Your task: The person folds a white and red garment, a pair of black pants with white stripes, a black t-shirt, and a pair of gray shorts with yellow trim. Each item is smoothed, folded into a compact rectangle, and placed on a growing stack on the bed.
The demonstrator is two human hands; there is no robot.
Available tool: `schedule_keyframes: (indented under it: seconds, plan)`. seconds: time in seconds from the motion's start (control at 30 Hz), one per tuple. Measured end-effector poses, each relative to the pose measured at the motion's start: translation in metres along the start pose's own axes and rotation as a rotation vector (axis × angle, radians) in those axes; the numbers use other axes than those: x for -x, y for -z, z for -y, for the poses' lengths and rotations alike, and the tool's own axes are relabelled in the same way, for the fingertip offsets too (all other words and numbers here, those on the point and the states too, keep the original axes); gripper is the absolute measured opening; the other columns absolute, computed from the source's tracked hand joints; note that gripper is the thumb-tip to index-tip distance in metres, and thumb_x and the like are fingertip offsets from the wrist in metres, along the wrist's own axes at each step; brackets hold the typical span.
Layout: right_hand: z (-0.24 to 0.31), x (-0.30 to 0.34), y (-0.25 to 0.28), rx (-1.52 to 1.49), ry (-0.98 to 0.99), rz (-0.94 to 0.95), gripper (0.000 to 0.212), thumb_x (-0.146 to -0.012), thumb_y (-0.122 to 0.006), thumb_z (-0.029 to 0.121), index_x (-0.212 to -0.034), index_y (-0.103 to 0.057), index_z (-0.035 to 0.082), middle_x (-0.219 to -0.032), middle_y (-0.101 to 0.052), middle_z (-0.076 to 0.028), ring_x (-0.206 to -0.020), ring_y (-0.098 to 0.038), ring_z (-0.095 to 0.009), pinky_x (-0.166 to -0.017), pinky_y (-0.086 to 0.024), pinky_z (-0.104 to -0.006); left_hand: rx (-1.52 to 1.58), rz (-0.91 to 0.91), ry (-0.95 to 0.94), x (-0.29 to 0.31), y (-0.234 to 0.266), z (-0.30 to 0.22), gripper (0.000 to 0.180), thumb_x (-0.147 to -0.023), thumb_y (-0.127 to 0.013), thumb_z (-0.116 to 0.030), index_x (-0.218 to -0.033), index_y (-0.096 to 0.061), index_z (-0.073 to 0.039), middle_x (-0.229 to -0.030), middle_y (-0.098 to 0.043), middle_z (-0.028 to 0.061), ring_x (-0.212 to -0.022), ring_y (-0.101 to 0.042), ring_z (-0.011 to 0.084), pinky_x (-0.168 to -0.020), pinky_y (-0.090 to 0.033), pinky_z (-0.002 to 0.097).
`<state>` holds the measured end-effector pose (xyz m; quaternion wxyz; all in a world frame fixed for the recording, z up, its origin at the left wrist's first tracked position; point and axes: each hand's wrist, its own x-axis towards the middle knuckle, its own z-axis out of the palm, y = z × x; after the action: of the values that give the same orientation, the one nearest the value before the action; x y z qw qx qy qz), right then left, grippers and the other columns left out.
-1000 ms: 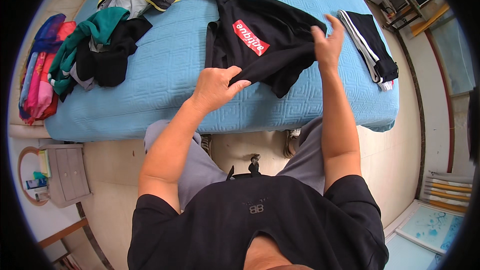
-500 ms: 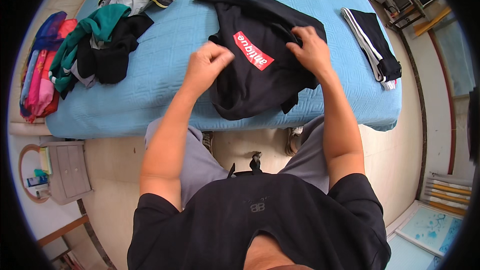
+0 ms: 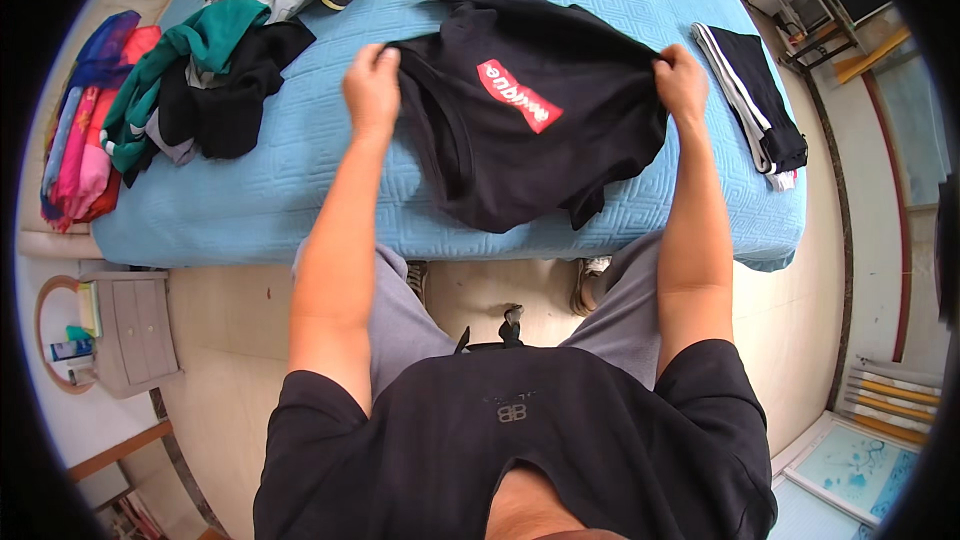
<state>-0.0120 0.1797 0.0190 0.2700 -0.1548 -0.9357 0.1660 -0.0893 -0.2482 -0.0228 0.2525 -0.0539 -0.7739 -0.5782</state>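
While folded clothes (image 3: 752, 80) lie along the bed's (image 3: 250, 220) right edge and a jumbled heap (image 3: 232, 90) sits toward its left, the left hand (image 3: 373, 90) and right hand (image 3: 683, 87) grip a black shirt (image 3: 560, 165), unfolded, near the front edge.

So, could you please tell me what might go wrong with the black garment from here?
The black garment hangs between the left hand and right hand; if either grip slipped, that side could drop and crease. Its lower part is close to the near edge of the blue bedcover, so it might slide over. The dark flap poking out below could perhaps get bunched underneath.
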Motion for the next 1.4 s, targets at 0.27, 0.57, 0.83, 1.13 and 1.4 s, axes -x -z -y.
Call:
schedule_keyframes:
  seconds: [0.27,0.57,0.83,1.13,1.4]
  plan:
    - [0.043,0.026,0.024,0.081,0.267,-0.308,0.009,-0.086,-0.068,0.018,-0.088,-0.068,0.009,-0.087,-0.065,-0.012,-0.080,-0.066,-0.034,-0.071,-0.052,-0.0426,0.677,0.037,0.440,0.000,0.015,-0.021,0.023,-0.097,-0.058,-0.002,-0.119,-0.066,-0.001,-0.103,-0.066,0.0034,-0.081,-0.060,0.0097,-0.076,-0.051,0.0254]
    - [0.176,0.169,-0.002,-0.011,0.854,0.448,0.049,-0.071,-0.083,0.034,-0.106,-0.058,0.010,-0.095,-0.052,-0.006,-0.090,-0.055,-0.024,-0.076,-0.043,-0.0375,0.668,0.067,0.385,-0.003,0.013,-0.025,0.024,-0.096,-0.054,-0.001,-0.116,-0.067,0.000,-0.096,-0.069,0.0036,-0.079,-0.064,0.0091,-0.072,-0.053,0.0243]
    - [0.169,0.167,-0.017,-0.186,0.740,0.359,0.015,-0.077,-0.066,0.006,-0.091,-0.060,0.007,-0.087,-0.060,-0.009,-0.083,-0.060,-0.029,-0.073,-0.047,-0.0402,0.631,0.118,0.362,-0.006,0.024,-0.022,0.018,-0.097,-0.058,-0.008,-0.110,-0.068,-0.001,-0.092,-0.070,0.0030,-0.076,-0.065,0.0105,-0.067,-0.053,0.0252]
    - [0.116,0.117,0.038,-1.596,-0.415,0.284,0.016,-0.087,-0.044,-0.003,-0.089,-0.051,0.011,-0.073,-0.054,-0.003,-0.056,-0.044,-0.010,-0.061,-0.053,-0.0320,0.395,0.296,0.171,0.009,0.061,-0.055,0.023,-0.098,-0.062,-0.013,-0.115,-0.067,0.001,-0.095,-0.070,0.0028,-0.082,-0.067,0.0109,-0.076,-0.056,0.0276]
    - [0.163,0.241,0.014,-0.233,0.497,0.064,0.068,-0.067,-0.087,0.031,-0.123,-0.055,0.010,-0.106,-0.058,-0.009,-0.097,-0.056,-0.026,-0.081,-0.045,-0.0400,0.637,0.334,0.301,0.076,0.067,-0.089,0.018,-0.097,-0.062,-0.011,-0.108,-0.066,0.001,-0.094,-0.071,0.0071,-0.077,-0.069,0.0155,-0.070,-0.058,0.0308]
